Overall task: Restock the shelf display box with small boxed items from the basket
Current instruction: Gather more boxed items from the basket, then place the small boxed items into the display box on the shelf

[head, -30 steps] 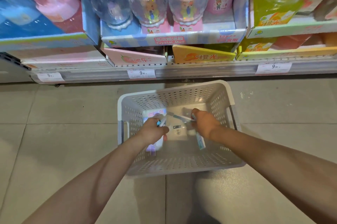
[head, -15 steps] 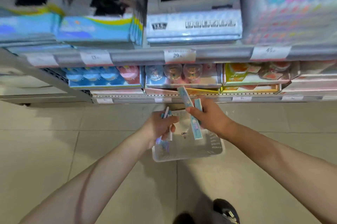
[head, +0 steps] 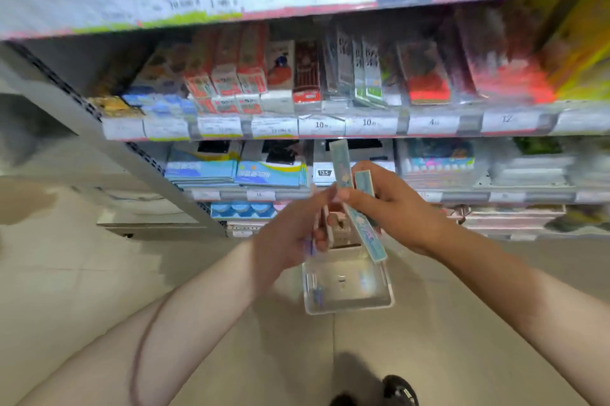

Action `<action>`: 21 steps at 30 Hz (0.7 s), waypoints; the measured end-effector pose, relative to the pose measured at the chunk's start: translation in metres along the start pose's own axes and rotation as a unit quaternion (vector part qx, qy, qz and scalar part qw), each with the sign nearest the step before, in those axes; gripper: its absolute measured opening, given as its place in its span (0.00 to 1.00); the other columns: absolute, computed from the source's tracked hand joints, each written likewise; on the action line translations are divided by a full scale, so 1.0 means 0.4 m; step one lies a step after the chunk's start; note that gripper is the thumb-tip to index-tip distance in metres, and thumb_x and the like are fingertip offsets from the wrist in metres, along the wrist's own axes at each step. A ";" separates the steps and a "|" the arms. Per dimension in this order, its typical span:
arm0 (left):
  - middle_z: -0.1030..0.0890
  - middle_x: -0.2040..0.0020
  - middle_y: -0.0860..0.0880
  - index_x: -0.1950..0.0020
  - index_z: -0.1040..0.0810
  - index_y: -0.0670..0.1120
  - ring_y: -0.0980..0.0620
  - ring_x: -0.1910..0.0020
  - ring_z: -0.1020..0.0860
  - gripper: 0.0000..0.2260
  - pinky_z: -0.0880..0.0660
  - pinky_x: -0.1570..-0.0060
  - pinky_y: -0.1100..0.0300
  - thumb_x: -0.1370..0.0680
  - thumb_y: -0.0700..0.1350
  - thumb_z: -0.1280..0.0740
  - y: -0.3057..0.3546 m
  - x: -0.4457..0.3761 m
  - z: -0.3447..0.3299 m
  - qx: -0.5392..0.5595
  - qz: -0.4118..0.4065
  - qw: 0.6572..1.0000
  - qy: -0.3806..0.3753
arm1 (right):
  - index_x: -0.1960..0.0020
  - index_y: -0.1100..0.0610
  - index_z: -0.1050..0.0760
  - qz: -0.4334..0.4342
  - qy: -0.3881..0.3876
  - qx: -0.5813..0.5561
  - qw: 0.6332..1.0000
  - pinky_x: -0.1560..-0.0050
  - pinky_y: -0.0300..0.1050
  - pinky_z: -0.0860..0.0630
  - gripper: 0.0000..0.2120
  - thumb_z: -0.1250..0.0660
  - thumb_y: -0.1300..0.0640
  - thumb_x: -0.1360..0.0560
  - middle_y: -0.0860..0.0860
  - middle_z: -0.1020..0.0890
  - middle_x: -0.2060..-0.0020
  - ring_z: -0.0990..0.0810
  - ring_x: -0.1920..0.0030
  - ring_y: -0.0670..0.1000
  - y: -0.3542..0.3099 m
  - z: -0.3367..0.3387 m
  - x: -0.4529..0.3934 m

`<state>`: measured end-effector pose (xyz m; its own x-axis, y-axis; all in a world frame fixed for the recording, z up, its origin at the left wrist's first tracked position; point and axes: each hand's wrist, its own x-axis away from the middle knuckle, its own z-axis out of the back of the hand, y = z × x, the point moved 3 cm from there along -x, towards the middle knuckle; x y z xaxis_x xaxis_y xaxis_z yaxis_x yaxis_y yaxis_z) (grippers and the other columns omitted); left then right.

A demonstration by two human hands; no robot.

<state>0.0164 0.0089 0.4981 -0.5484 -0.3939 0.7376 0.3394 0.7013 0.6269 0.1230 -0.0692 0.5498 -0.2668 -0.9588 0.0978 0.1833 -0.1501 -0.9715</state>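
My right hand [head: 392,207] grips two long, slim light-blue boxes [head: 363,227], held upright and a little tilted in front of the shelves. My left hand [head: 290,234] holds more slim boxes [head: 321,234], pinkish and partly hidden by its fingers. Both hands meet at the centre, well above the white perforated basket [head: 383,301] on the floor. A few small items still lie in the basket's left corner. The shelf rows behind are blurred, so I cannot tell which display box belongs to these items.
Several shelf levels rise ahead with price tags [head: 321,124] along their edges. Red and white boxes [head: 227,75] stand on the middle level, blue packs [head: 237,172] below. The shelf's grey side panel [head: 99,128] slants at left. A black shoe [head: 399,390] shows at the bottom on the tiled floor.
Both hands have come up out of the basket with slim boxes in them. The view has tilted up from the bottom shelf to the higher levels.
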 end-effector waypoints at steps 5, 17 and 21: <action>0.31 0.78 0.53 0.61 0.28 0.44 0.57 0.82 0.35 0.09 0.36 0.83 0.69 0.22 0.44 0.41 0.160 0.187 -0.074 -0.042 -0.079 0.995 -0.045 | 0.53 0.64 0.28 0.058 -0.010 0.012 0.998 0.66 0.33 0.31 0.07 0.37 0.60 0.24 0.52 0.27 0.65 0.28 0.66 0.44 -0.235 0.035 0.052; 0.31 0.83 0.50 0.66 0.25 0.42 0.56 0.85 0.41 0.12 0.45 0.82 0.70 0.25 0.36 0.41 0.436 0.502 -0.194 -0.231 -0.256 0.939 -0.009 | 0.50 0.57 0.28 0.121 -0.011 -0.007 0.993 0.53 0.47 0.29 0.04 0.37 0.58 0.24 0.53 0.22 0.59 0.25 0.58 0.47 -0.559 0.132 0.106; 0.33 0.86 0.52 0.66 0.30 0.41 0.56 0.85 0.41 0.12 0.44 0.79 0.66 0.22 0.39 0.42 0.523 0.562 -0.241 -0.230 -0.284 0.931 0.004 | 0.53 0.53 0.28 0.128 0.022 -0.037 0.991 0.51 0.40 0.24 0.04 0.39 0.61 0.24 0.53 0.19 0.59 0.19 0.58 0.45 -0.623 0.215 0.097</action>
<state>0.0379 0.0098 0.8192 -0.7348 -0.6288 0.2543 0.2884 0.0496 0.9562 0.1483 -0.0898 0.8144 -0.2612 -0.9517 -0.1615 0.1802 0.1162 -0.9767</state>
